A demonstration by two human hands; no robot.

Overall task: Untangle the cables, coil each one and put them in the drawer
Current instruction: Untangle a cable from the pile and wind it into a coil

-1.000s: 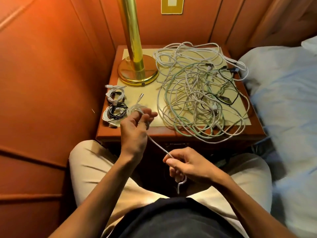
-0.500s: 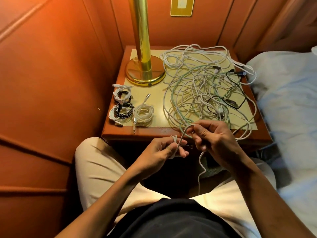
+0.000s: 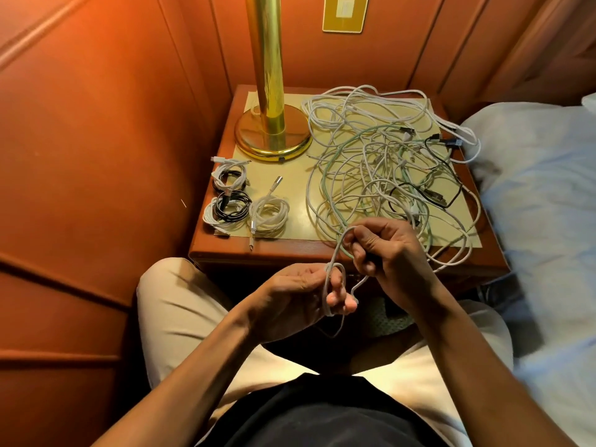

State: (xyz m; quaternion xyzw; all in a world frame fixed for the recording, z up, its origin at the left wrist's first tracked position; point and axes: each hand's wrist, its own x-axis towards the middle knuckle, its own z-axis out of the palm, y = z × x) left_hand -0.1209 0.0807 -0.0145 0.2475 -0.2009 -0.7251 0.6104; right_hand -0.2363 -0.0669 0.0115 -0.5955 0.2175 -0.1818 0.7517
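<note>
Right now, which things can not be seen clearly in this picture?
- Drawer: hidden in the head view behind both hands and the nightstand edge.
- Tangled cables: too overlapped to count.
- White cable: its far end is lost in the tangle.
- Left hand: fingertips blurred.

Left hand (image 3: 300, 298): fingers curled, white cable (image 3: 337, 253) looped around them. Right hand (image 3: 387, 250): fingers pinching same cable.

The lamp (image 3: 267, 91) is polished brass-coloured metal, very glossy, and the nightstand (image 3: 322, 250) is varnished reddish wood with a matt pale top. The tangled cables (image 3: 380, 162) look like smooth plastic, mostly white. The bed sheet (image 3: 541, 195) is soft matt cloth.
</note>
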